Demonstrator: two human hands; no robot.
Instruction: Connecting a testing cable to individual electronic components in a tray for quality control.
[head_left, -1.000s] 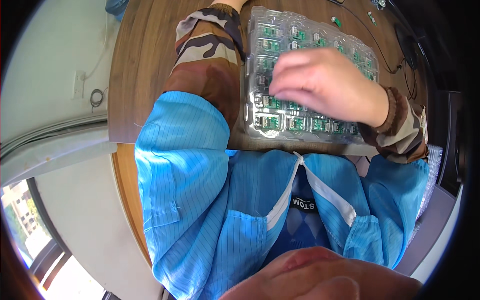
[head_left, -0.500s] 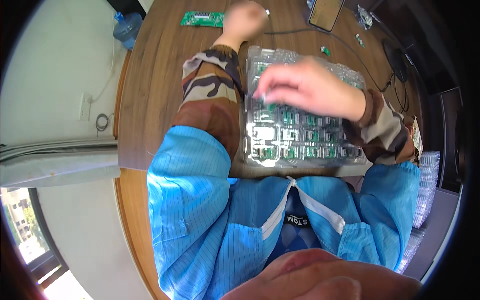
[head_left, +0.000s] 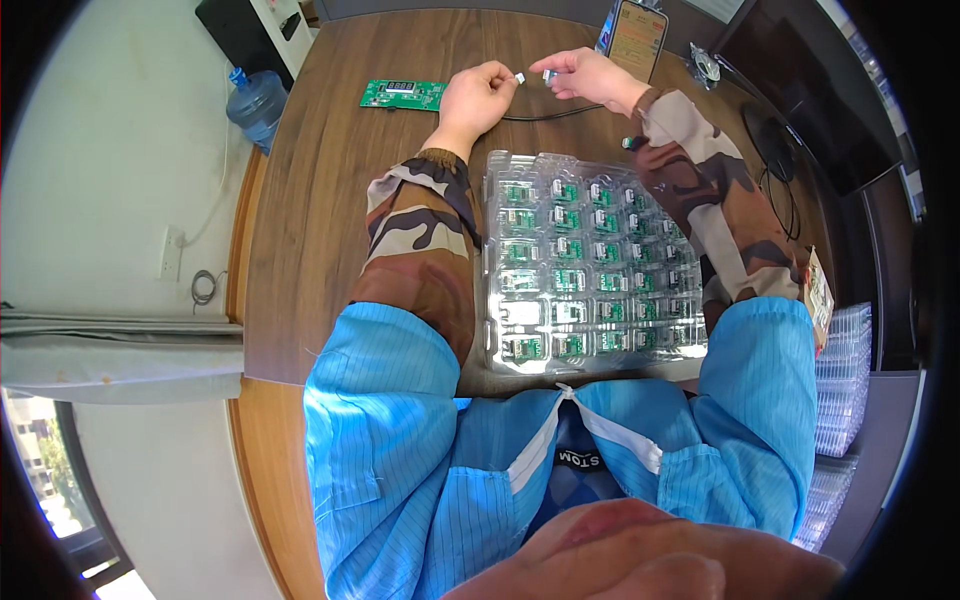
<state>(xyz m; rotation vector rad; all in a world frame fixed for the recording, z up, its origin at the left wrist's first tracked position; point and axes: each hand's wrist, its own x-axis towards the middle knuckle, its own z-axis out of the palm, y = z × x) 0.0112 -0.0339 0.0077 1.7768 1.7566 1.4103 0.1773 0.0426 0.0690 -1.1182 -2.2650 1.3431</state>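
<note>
Toward the far edge of our table, we pinch.
Our left hand grips a small white piece, our right hand a tiny pale part.

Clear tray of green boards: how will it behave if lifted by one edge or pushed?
Probably bows: the clear tray looks like thin moulded plastic, broad and flat. The small green boards may shift if it tilts, as they sit in separate pockets with no fastening visible. Pushed, it likely slides rather than tips, lying flat on the table.
</note>
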